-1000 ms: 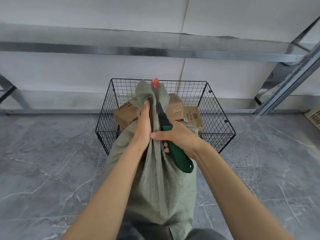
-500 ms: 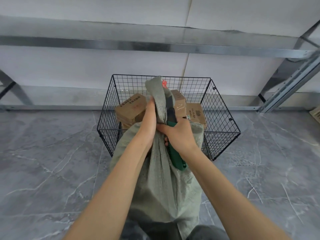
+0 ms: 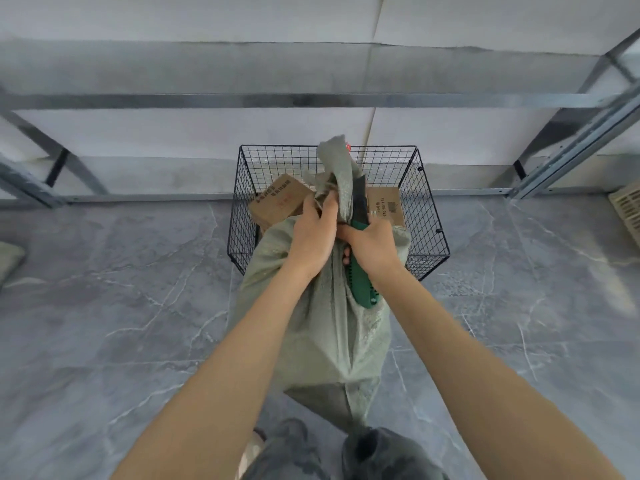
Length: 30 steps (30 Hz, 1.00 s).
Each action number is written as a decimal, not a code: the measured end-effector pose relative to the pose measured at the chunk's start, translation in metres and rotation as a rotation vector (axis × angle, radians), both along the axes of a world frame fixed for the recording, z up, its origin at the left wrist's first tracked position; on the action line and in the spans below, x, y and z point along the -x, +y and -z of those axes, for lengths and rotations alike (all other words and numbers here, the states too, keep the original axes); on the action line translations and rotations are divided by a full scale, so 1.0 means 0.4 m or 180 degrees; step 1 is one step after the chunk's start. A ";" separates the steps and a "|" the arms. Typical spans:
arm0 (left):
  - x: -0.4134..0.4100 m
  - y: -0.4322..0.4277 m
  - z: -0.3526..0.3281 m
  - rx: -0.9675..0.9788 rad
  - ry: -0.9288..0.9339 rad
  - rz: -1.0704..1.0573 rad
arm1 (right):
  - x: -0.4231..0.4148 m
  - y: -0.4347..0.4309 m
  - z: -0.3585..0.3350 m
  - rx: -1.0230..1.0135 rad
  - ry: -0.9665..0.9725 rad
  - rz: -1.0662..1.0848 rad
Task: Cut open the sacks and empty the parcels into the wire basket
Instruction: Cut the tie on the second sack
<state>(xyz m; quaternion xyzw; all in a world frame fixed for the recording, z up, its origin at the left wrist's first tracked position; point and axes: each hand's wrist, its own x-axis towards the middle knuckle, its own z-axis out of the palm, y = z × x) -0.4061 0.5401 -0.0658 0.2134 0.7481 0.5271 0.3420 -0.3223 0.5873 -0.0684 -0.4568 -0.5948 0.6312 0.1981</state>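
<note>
Sack top between left hand and right hand (with green knife).

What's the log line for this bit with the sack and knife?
step: opening sack | left hand: grips sack neck | right hand: holds green knife, blade beside neck | wire basket: cardboard boxes inside

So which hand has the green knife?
The right hand grips the green-handled utility knife; the left hand only clutches the bunched neck of the grey-green woven sack.
</note>
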 end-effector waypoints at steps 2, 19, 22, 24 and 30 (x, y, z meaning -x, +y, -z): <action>-0.010 -0.016 -0.061 0.0114 0.0256 0.0129 | -0.009 0.001 -0.065 0.0018 0.0005 -0.0005; -0.053 -0.155 -0.619 0.0388 0.1172 -0.0071 | -0.045 0.103 -0.741 0.0257 0.0172 0.0553; -0.066 -0.175 -0.671 0.0428 0.1152 -0.0120 | -0.051 0.121 -0.819 0.0307 0.0240 0.0663; -0.067 -0.187 -0.687 0.0470 0.1060 -0.0248 | -0.056 0.130 -0.861 0.0333 0.0359 0.0746; -0.087 -0.238 -0.706 0.0439 0.0688 -0.0770 | -0.066 0.154 -0.941 0.0354 0.0601 0.1062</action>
